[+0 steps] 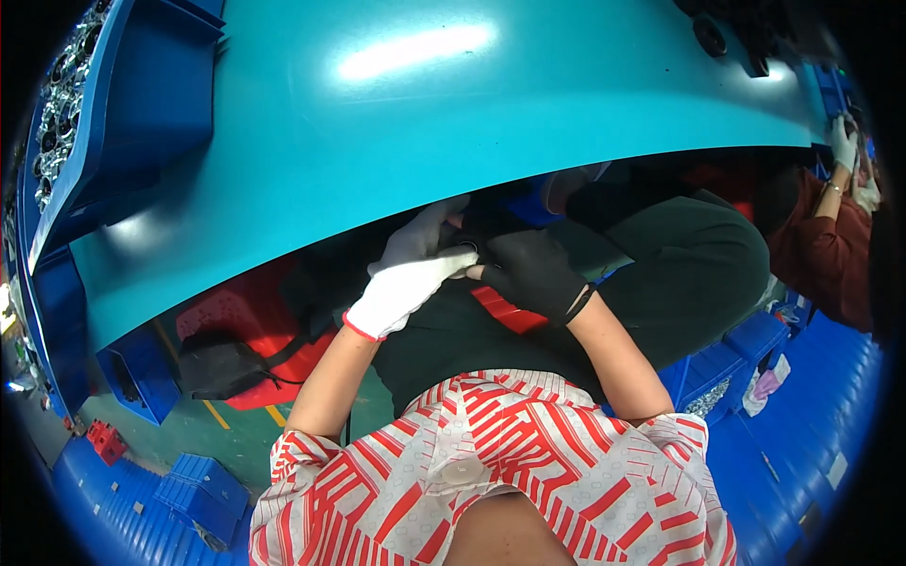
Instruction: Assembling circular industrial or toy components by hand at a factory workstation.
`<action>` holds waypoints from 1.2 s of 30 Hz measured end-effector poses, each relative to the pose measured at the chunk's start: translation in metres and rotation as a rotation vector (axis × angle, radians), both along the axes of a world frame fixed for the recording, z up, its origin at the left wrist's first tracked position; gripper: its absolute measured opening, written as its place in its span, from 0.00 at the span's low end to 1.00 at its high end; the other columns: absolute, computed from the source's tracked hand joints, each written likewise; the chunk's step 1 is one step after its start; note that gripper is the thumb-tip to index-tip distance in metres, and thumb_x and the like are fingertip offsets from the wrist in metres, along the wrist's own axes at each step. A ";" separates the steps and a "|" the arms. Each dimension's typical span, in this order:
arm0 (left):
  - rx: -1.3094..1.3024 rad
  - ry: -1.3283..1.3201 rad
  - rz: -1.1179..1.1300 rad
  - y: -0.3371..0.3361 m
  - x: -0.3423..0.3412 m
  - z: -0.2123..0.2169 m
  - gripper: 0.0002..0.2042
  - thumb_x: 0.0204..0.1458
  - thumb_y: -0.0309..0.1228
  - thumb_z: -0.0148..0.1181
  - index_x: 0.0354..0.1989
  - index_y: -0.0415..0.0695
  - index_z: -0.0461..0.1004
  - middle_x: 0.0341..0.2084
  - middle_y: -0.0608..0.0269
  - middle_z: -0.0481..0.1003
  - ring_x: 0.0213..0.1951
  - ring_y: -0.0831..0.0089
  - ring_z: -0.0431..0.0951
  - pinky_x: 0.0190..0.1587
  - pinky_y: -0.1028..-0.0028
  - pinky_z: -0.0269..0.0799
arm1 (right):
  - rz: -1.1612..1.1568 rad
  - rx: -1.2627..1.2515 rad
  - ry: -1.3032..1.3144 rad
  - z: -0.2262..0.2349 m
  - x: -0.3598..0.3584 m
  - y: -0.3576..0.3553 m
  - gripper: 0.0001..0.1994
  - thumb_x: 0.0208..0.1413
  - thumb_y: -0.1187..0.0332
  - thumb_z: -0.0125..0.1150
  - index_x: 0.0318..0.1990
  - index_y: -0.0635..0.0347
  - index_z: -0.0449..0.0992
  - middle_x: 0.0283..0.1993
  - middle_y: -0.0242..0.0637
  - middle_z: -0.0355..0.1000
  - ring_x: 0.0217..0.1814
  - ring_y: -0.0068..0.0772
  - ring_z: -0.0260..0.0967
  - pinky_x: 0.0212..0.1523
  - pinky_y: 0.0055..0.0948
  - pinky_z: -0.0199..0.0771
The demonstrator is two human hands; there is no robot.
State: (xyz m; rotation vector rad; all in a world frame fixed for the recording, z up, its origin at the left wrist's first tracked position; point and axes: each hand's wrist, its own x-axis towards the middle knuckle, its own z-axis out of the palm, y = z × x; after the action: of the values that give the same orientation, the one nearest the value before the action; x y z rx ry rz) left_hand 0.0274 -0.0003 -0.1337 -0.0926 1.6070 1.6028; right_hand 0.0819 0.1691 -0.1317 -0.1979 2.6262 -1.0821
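Observation:
My left hand, in a white glove with a red cuff, meets my right hand, in a black glove with bare fingertips, over my lap just below the table edge. Between them is a small dark round part, mostly covered by the fingers, so its exact kind cannot be made out. Both hands are closed around it, thumbs near each other.
A teal table spans the front. At its left stands a blue bin, beside shiny metal parts. Dark round parts lie at the far right. A white-gloved co-worker sits right. Blue crates stand lower left.

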 end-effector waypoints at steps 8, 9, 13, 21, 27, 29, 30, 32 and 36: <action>0.284 -0.125 0.217 0.006 0.015 -0.009 0.31 0.46 0.19 0.61 0.61 0.34 0.59 0.44 0.55 0.70 0.34 0.75 0.73 0.37 0.80 0.71 | -0.128 0.021 0.086 -0.006 0.005 -0.005 0.23 0.42 0.57 0.68 0.46 0.58 0.72 0.22 0.42 0.70 0.25 0.46 0.70 0.27 0.38 0.67; 0.283 -0.125 0.217 0.005 0.015 -0.008 0.31 0.46 0.19 0.61 0.61 0.34 0.59 0.44 0.55 0.70 0.34 0.75 0.73 0.37 0.80 0.71 | -0.127 0.020 0.086 -0.007 0.004 -0.004 0.23 0.42 0.57 0.68 0.46 0.58 0.72 0.22 0.42 0.70 0.25 0.46 0.70 0.27 0.38 0.67; 0.031 0.024 0.061 0.002 0.012 -0.001 0.30 0.46 0.21 0.62 0.60 0.37 0.61 0.46 0.54 0.70 0.34 0.75 0.74 0.38 0.79 0.72 | 0.000 -0.033 0.134 -0.001 0.004 -0.001 0.17 0.43 0.57 0.67 0.36 0.58 0.76 0.24 0.43 0.71 0.26 0.46 0.70 0.27 0.39 0.67; 0.056 -0.005 0.029 -0.001 0.007 0.001 0.29 0.47 0.24 0.63 0.60 0.37 0.62 0.49 0.49 0.69 0.38 0.73 0.76 0.42 0.77 0.73 | -0.022 0.031 -0.052 0.005 -0.001 0.002 0.16 0.45 0.54 0.65 0.29 0.60 0.77 0.25 0.45 0.72 0.26 0.47 0.70 0.29 0.40 0.67; 0.132 0.258 0.066 -0.011 0.014 -0.013 0.28 0.48 0.21 0.61 0.60 0.36 0.62 0.50 0.48 0.69 0.44 0.70 0.75 0.46 0.76 0.73 | -0.106 -0.170 -0.095 0.013 -0.004 0.006 0.20 0.49 0.53 0.63 0.24 0.65 0.75 0.19 0.47 0.69 0.21 0.47 0.66 0.24 0.40 0.62; -0.087 0.260 -0.004 -0.009 0.010 0.010 0.28 0.47 0.20 0.62 0.59 0.35 0.62 0.50 0.49 0.70 0.45 0.70 0.75 0.47 0.75 0.73 | -0.202 -0.255 -0.194 0.012 -0.004 0.009 0.19 0.50 0.57 0.65 0.20 0.66 0.75 0.13 0.42 0.63 0.14 0.31 0.60 0.19 0.31 0.58; -0.085 0.258 -0.007 -0.009 0.012 0.009 0.28 0.47 0.20 0.62 0.59 0.35 0.62 0.50 0.49 0.70 0.45 0.70 0.75 0.47 0.75 0.73 | -0.205 -0.254 -0.196 0.011 -0.003 0.009 0.19 0.50 0.57 0.65 0.20 0.66 0.75 0.13 0.42 0.63 0.14 0.31 0.60 0.19 0.31 0.58; 0.127 0.246 0.160 -0.010 0.016 0.007 0.29 0.45 0.20 0.65 0.58 0.36 0.63 0.47 0.52 0.73 0.44 0.73 0.75 0.47 0.75 0.72 | -0.283 -0.352 -0.308 0.007 0.000 0.009 0.15 0.54 0.61 0.61 0.24 0.66 0.77 0.16 0.41 0.66 0.17 0.28 0.62 0.20 0.30 0.59; 0.184 0.089 0.237 -0.005 0.024 0.002 0.30 0.43 0.21 0.66 0.58 0.38 0.65 0.43 0.52 0.75 0.41 0.73 0.77 0.45 0.77 0.73 | -0.438 -0.476 -0.296 0.001 0.010 0.001 0.13 0.55 0.63 0.60 0.27 0.66 0.78 0.19 0.41 0.70 0.20 0.26 0.63 0.22 0.28 0.60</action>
State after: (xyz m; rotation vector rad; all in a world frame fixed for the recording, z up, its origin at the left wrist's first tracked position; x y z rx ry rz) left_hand 0.0511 -0.0049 -0.1313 -0.1192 1.5524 1.9552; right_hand 0.0917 0.1700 -0.1304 0.4295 2.1589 -1.7196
